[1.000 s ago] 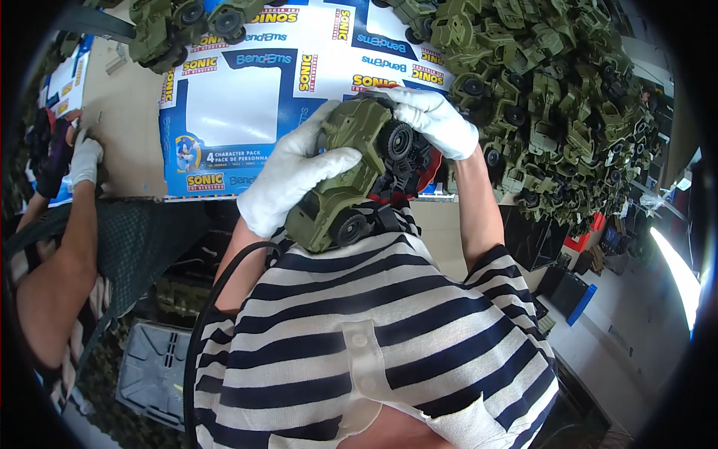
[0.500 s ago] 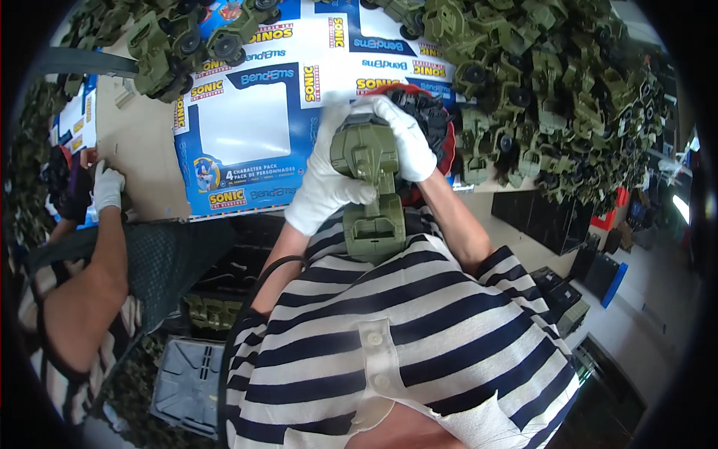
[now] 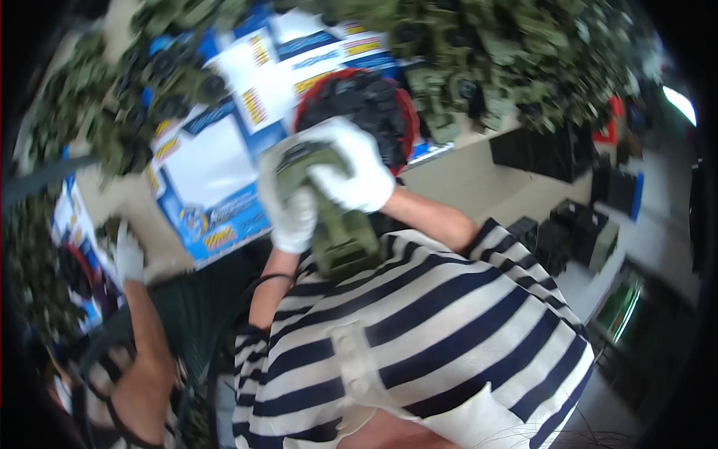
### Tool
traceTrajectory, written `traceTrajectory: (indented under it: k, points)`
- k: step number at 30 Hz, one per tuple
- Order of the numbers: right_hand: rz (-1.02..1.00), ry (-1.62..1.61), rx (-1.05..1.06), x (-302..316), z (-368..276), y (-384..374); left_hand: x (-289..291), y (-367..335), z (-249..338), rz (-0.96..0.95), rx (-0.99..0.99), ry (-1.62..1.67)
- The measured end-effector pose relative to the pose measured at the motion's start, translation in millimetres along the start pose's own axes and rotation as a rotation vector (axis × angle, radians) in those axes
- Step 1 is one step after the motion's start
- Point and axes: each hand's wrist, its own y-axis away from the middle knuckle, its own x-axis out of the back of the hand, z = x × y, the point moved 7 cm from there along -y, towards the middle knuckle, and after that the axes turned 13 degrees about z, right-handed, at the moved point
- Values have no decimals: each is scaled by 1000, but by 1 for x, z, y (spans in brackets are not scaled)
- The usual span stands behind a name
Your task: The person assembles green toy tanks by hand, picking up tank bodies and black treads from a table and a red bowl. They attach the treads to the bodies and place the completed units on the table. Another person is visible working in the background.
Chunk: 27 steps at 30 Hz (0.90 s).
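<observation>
An olive-green plastic toy vehicle body (image 3: 344,238) is held between my two white-gloved hands, close in front of my striped shirt. My left hand (image 3: 290,217) wraps its left side, with the thumb lying along it. From the right and over the top, my right hand (image 3: 351,161) grips the far end, its fingers covering much of that part. Just beyond my hands stands a red tub (image 3: 410,120) filled with black plastic parts (image 3: 366,97). Motion blur smears fine detail on the toy.
Printed blue-and-white card sheets (image 3: 213,168) cover the bench. Piles of green toy vehicles (image 3: 516,52) lie at the back and right, with more (image 3: 168,82) at the left. At the left, a co-worker's gloved hand (image 3: 129,251) is over the bench. Dark crates (image 3: 580,232) stand on the right.
The whole view has turned and shifted. My hands hold the toy vehicle body lower and further left in view, and the red tub shows more fully. The co-worker's hand has moved.
</observation>
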Motion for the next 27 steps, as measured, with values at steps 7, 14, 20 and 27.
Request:
traceTrajectory:
  k: [7,14,20,27]
  points:
    - [-294,127,-472,3,8,-20,31,-53,-45,339,-104,56]
    - [-213,243,-499,103,13,-6,-88,-45,19,28,-122,-141]
    - [-4,630,-464,171,6,11,-174,-23,-2,-87,227,180]
    - [154,856,-379,258,89,2,-205,-22,-17,-392,164,-24]
